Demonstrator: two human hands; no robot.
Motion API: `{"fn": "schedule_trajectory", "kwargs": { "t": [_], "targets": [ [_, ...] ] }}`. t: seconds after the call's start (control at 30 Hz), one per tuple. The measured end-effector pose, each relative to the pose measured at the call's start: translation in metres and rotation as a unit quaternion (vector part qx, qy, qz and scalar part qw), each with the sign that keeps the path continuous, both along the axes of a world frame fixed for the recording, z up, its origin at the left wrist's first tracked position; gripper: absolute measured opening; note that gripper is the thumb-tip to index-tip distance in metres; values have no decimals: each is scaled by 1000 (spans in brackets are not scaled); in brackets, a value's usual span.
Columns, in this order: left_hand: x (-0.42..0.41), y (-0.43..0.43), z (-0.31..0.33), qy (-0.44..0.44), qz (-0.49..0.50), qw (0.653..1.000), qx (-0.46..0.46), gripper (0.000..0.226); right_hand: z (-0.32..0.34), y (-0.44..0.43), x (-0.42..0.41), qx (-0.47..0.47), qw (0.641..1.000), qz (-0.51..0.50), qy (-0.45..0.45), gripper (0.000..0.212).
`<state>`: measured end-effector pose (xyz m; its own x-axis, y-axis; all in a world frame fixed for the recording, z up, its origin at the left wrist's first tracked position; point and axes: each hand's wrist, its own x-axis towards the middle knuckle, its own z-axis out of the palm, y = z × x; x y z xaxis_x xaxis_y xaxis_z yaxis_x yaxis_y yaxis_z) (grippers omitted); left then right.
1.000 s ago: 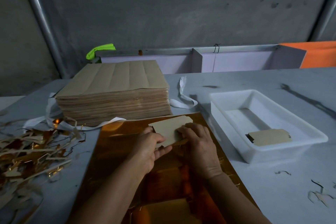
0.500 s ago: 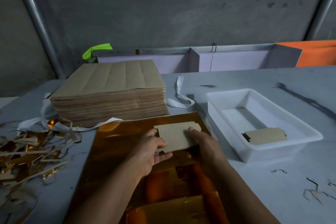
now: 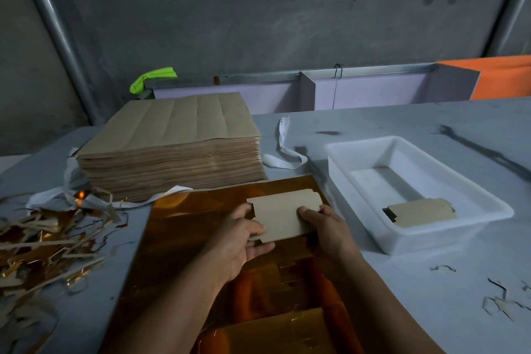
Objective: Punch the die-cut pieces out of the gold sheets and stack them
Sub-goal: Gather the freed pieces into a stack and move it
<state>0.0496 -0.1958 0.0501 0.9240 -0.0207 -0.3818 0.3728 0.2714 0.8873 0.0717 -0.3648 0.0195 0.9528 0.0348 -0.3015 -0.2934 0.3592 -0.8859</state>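
Left hand (image 3: 244,241) and right hand (image 3: 327,227) each gripping one end of a die-cut piece (image 3: 284,218), brown side up, over the gold sheet (image 3: 201,224) on the desk (image 3: 402,296); right, white tray (image 3: 416,241) holding stacked pieces (image 3: 422,211); behind, sheet stack (image 3: 172,146); left, trim scraps (image 3: 43,244).

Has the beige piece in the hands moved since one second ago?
Yes. The die-cut piece has shifted slightly right, closer to the white tub.

gold sheet (image 3: 184,238), scrap pile (image 3: 43,244): cut off at edges | die-cut piece (image 3: 284,218): underside hidden
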Motion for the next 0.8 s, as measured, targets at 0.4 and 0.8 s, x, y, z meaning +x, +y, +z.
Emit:
{"fn": "schedule_trajectory", "kwargs": {
  "t": [0.4, 0.8],
  "targets": [
    [10, 0, -8, 19, 46, 995, -84, 35, -4, -1, 4, 10, 1000, -13, 7, 20],
    [1, -29, -18, 68, 35, 981, -179, 51, 3, 18, -5, 164, 985, -51, 16, 27]
  ]
}}
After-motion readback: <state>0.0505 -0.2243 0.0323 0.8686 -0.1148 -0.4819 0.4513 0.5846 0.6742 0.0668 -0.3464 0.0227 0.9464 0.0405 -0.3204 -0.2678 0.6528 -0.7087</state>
